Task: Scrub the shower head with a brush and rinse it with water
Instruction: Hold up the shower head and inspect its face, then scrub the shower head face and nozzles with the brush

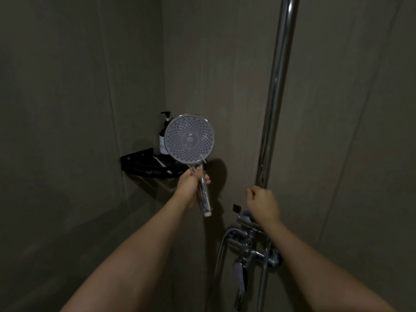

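The round shower head (189, 139) with a grey nozzle face points toward me, upright on its clear handle. My left hand (191, 184) is shut around that handle just below the disc; the handle's lower end shows no hose attached. My right hand (262, 204) is closed in a fist at the base of the chrome riser pipe (275, 97), above the mixer valve (249, 246). Whether it grips the pipe or a fitting is unclear. No brush is in view.
A black corner shelf (144, 164) holds a dark pump bottle (163, 136), partly hidden behind the shower head. A chrome hose (221, 244) loops down left of the valve. A lever handle (239, 275) hangs below. Dim grey tiled walls surround everything.
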